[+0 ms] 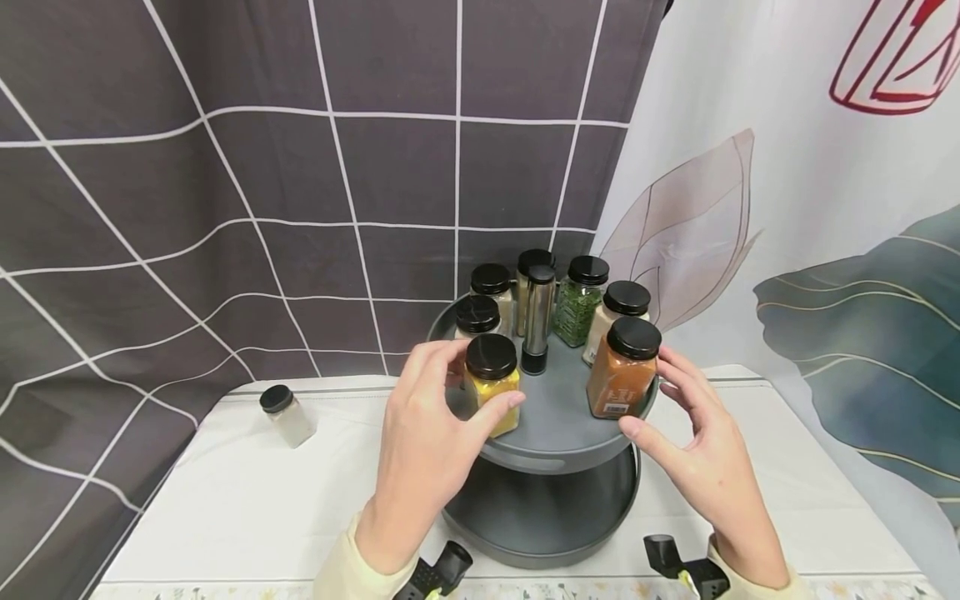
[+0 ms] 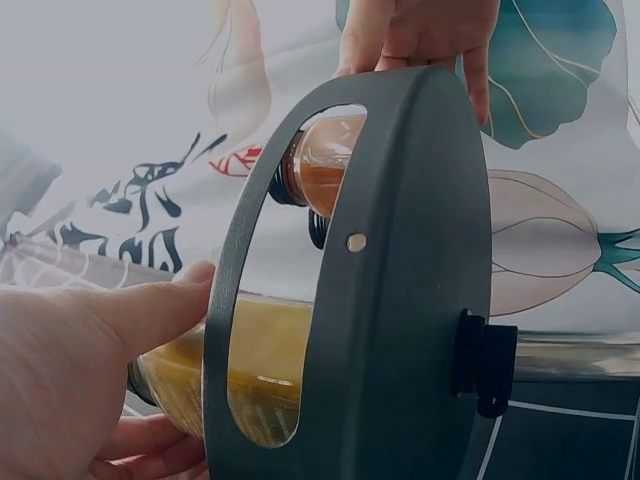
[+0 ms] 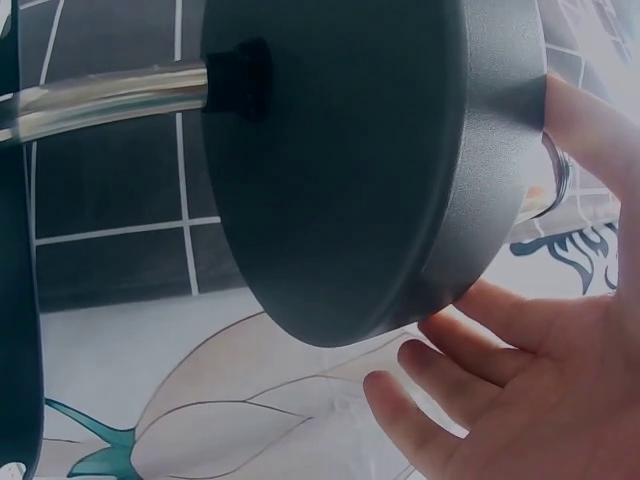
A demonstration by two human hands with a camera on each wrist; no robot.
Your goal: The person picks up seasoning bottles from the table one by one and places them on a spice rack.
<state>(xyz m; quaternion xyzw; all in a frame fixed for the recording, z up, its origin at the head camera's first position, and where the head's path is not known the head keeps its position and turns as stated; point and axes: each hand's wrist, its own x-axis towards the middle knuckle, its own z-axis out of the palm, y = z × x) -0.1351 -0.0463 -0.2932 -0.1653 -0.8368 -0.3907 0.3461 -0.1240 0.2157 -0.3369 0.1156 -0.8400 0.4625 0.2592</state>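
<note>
In the head view my left hand (image 1: 431,437) holds a yellow spice jar (image 1: 492,392) with a black lid, thumb in front and fingers behind, at the left of the upper tray (image 1: 555,425) of a grey two-tier rack. The left wrist view shows that jar (image 2: 270,360) through the slot in the tray's wall. My right hand (image 1: 705,446) is at the tray's right side, beside an orange-brown spice jar (image 1: 621,375). Its fingers are spread and loosely bent; in the right wrist view some touch the tray rim (image 3: 490,190).
Several other black-lidded jars, including one with green flakes (image 1: 577,304), stand around the central metal post (image 1: 538,317). Below is the lower tray (image 1: 547,517). A small pale jar (image 1: 291,419) is on the white table (image 1: 225,492) at left. A grid-patterned curtain (image 1: 390,167) hangs behind.
</note>
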